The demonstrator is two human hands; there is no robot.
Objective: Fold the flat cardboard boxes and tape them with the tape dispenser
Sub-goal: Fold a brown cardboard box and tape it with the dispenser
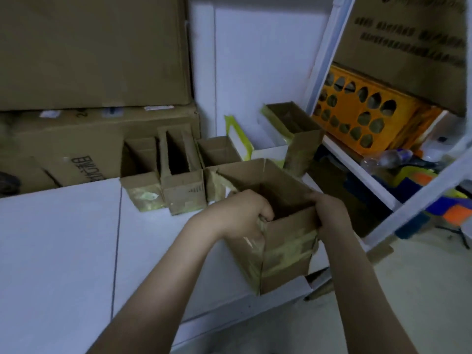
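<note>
An open-topped cardboard box (286, 254) stands upright on the white table (58, 251) near its right front corner, with tape bands across its sides. My left hand (245, 213) grips the box's left top rim, fingers curled over the edge into the opening. My right hand (329, 213) grips the right top rim the same way. Behind it stands a row of folded, taped small boxes (163, 185) with open tops. No tape dispenser is in view.
Large cardboard cartons (89, 60) are stacked at the back left. A taller open box (298, 139) and a white box with yellow tape (258, 146) sit behind. A white shelf rack (357, 164) on the right holds an orange crate (365, 118), bottles and coloured items.
</note>
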